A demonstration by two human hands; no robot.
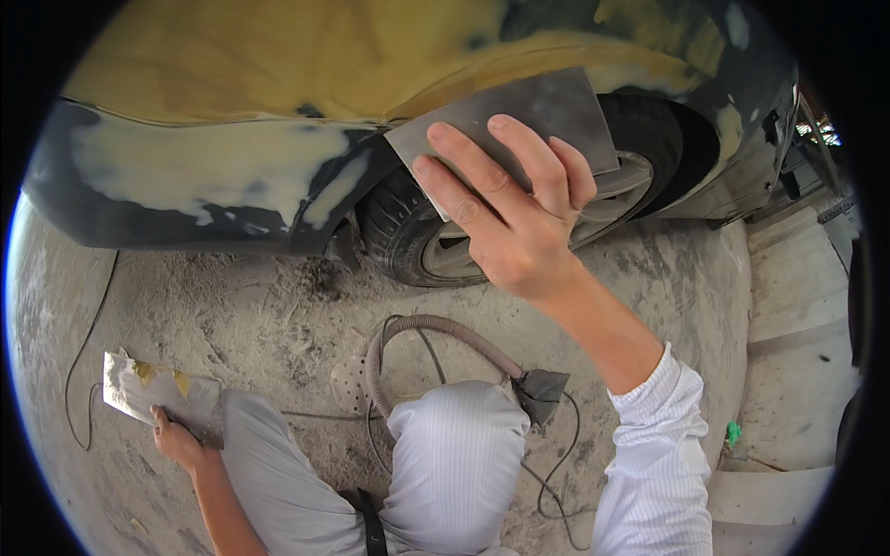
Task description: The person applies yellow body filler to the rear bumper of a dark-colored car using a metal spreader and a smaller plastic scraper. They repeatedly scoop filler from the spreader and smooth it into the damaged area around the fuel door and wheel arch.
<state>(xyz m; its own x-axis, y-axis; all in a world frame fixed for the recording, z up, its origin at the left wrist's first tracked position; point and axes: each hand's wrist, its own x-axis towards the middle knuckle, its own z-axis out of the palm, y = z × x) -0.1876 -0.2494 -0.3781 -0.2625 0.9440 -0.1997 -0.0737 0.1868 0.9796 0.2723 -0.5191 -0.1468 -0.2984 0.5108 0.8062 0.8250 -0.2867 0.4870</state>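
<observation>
My right hand (519, 213) is raised to the car's wheel arch, its fingers spread over a flat grey rectangular spreader (547, 107). The spreader's upper edge lies along the arch lip; whether it touches the panel is hard to tell. Yellow filler (278, 60) covers much of the dark car body panel above, with paler patches (213, 162) lower at the left. Down by my left knee, my left hand (181, 440) grips a metal putty plate (158, 394) with dabs of yellow filler on it. The thumb lies on top; the other fingers are mostly hidden beneath.
The car wheel (547, 218) stands just behind my right hand. On the dusty concrete floor (241, 306) lie a sander with a ribbed hose (436, 322), a perforated round pad (349, 383), a dark dust bag (540, 394) and loose black cables (90, 361). Pale slabs (788, 352) are at the right.
</observation>
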